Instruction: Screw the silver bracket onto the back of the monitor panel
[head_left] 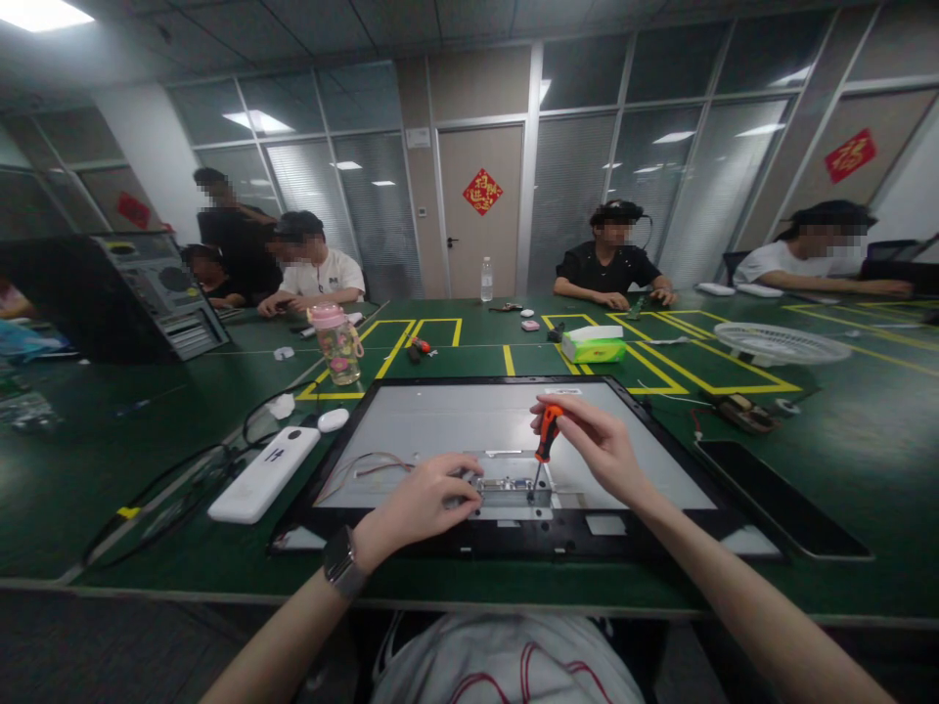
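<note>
A large monitor panel point(447, 416) with a black frame lies flat on the green table in front of me. My right hand point(598, 440) grips an orange and black screwdriver point(548, 430), held nearly upright. Its shaft points down to the right end of a small circuit board point(506, 484) near the panel's lower middle. At the board's left end, my left hand point(429, 494) has thumb and fingers curled around the edge; part of that grip is hidden. Thin cables point(367, 467) run over the panel left of this hand.
Left of the panel lie a white power bank point(265, 474), a white case point(334, 420) and black cables point(176, 479). A pink-lidded bottle point(337, 342) and tissue pack point(593, 344) stand beyond it. A black phone point(782, 499) lies right. Several people sit across the table.
</note>
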`<state>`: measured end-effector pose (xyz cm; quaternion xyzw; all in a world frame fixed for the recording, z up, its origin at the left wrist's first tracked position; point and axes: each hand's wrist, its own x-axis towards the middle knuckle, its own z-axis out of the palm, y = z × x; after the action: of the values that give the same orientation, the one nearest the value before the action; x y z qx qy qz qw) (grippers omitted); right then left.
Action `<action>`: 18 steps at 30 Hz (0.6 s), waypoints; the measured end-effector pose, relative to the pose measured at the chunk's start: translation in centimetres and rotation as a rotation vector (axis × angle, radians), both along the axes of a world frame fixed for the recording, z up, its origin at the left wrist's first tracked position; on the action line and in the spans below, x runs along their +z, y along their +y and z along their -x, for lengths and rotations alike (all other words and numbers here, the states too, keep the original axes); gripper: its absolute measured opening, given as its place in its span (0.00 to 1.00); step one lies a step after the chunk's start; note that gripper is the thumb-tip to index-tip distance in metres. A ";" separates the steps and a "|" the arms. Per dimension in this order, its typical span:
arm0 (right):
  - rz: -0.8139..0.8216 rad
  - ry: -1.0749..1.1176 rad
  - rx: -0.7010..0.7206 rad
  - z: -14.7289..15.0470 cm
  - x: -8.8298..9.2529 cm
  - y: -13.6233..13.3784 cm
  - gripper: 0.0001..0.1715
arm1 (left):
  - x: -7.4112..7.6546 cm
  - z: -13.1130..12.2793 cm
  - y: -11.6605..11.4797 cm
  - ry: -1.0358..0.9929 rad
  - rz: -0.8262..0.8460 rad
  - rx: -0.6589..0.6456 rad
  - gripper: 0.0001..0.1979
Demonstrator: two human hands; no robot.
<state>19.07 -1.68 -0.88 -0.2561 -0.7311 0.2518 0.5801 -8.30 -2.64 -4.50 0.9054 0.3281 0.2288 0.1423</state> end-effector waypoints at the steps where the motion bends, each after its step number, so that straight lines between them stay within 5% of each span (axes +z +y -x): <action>1: 0.005 -0.002 -0.014 0.1 0.2 0.1 0.12 | 0.3 -0.1 0.0 -0.003 0.012 -0.003 0.06; 6: -0.074 -0.115 -0.114 0.6 1.3 0.2 0.10 | 2.5 -0.6 0.9 -0.008 0.116 -0.033 0.06; 10: -0.081 -0.318 -0.048 0.4 3.3 -0.2 0.17 | 3.8 -1.4 3.5 0.032 0.109 -0.058 0.08; 14: -0.110 -0.476 -0.031 0.4 4.5 -0.3 0.11 | 3.0 -2.7 6.6 0.147 0.120 0.050 0.10; 18: -0.164 -0.277 -0.122 0.9 3.0 0.3 0.13 | 1.0 -3.5 7.7 0.146 0.119 0.148 0.12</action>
<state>18.20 -1.34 2.11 -0.2842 -0.8051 0.1180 0.5071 -4.82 5.10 -3.54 0.8828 0.4166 0.1524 0.1544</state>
